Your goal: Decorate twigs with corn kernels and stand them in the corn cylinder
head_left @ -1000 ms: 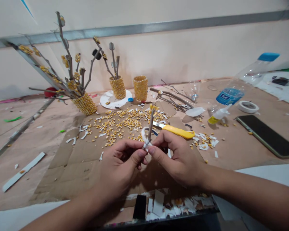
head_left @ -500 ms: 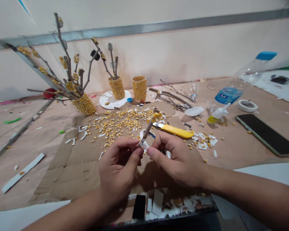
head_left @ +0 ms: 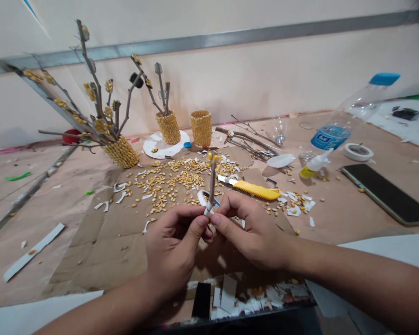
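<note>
A thin brown twig (head_left: 212,182) stands nearly upright between my two hands, with yellow corn kernels glued at its top (head_left: 212,157). My left hand (head_left: 172,249) pinches its lower end, where a bit of white tape is wrapped. My right hand (head_left: 253,232) pinches the same end from the other side, thumb tip against thumb tip. Behind the hands a pile of loose corn kernels (head_left: 174,179) lies on a cardboard sheet (head_left: 101,242). A white tape ring (head_left: 202,197) lies just behind the twig.
A yellow utility knife (head_left: 256,190) lies right of the twig. At the back stand corn-covered cups (head_left: 201,128), two holding decorated branches (head_left: 101,107). To the right are a glue bottle (head_left: 314,165), a plastic bottle (head_left: 349,118), a tape roll (head_left: 359,152) and a phone (head_left: 387,194).
The twig tilted to the right half a second ago and now stands nearly upright again. Both hands stay pinched on its lower end and have shifted slightly left.
</note>
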`<action>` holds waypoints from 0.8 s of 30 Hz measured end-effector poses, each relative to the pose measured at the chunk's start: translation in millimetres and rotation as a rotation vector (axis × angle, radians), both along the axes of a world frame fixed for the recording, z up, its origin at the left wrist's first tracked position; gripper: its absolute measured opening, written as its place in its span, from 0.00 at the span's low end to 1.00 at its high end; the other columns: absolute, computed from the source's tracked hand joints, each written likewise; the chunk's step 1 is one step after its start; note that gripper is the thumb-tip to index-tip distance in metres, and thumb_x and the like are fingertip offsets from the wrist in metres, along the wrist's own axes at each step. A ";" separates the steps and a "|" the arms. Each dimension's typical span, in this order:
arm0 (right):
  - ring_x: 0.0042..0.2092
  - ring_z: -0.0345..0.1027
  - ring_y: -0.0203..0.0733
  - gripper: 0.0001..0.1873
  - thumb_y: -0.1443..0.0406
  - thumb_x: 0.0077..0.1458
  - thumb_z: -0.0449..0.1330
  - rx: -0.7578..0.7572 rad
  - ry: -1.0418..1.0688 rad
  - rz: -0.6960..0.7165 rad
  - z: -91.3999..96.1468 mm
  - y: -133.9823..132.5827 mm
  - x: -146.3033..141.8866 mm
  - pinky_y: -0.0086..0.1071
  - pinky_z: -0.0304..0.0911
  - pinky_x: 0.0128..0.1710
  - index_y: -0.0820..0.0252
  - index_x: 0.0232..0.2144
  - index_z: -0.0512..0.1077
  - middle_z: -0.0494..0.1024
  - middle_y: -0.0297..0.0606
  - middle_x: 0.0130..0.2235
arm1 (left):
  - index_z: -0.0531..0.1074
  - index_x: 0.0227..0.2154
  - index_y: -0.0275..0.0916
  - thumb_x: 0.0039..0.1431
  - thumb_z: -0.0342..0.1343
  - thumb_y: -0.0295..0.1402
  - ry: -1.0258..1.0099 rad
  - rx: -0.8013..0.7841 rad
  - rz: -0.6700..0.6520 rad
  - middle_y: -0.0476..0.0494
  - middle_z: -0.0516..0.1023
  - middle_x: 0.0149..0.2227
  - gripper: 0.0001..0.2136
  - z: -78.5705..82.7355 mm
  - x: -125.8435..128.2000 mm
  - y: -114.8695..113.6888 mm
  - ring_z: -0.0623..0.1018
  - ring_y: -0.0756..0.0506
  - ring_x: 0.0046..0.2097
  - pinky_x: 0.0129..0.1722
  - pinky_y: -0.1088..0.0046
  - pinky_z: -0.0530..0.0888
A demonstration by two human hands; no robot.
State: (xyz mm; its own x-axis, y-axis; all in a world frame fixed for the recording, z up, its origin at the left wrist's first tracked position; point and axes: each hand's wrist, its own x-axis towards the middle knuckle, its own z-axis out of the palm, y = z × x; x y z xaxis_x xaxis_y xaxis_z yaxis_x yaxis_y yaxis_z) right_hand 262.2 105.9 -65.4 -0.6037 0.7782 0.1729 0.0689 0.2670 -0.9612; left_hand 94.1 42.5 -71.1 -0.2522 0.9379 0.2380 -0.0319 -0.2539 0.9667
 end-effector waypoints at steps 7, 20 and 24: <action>0.33 0.69 0.38 0.09 0.63 0.67 0.59 0.104 0.020 -0.027 -0.3 2.1 -1.3 0.34 0.64 0.35 0.56 0.32 0.69 0.77 0.33 0.31 | 0.81 0.38 0.42 0.62 0.70 0.31 -0.048 -0.091 -0.038 0.51 0.86 0.30 0.04 1.6 -1.4 0.5 0.84 0.52 0.30 0.32 0.83 0.80; 0.30 0.66 0.36 0.10 0.64 0.66 0.62 0.209 0.012 -0.124 -6.3 0.2 -2.2 0.32 0.61 0.32 0.56 0.31 0.68 0.74 0.31 0.29 | 0.78 0.36 0.41 0.56 0.74 0.30 -0.103 -0.192 -0.106 0.50 0.84 0.33 0.09 4.5 -2.7 -2.2 0.81 0.51 0.35 0.35 0.81 0.76; 0.31 0.67 0.37 0.09 0.64 0.65 0.63 0.251 0.000 -0.150 -7.6 2.1 -1.0 0.33 0.62 0.33 0.56 0.31 0.69 0.73 0.31 0.29 | 0.78 0.35 0.40 0.53 0.74 0.27 -0.087 -0.267 -0.096 0.47 0.85 0.33 0.10 8.0 -1.2 -1.2 0.82 0.48 0.35 0.34 0.78 0.76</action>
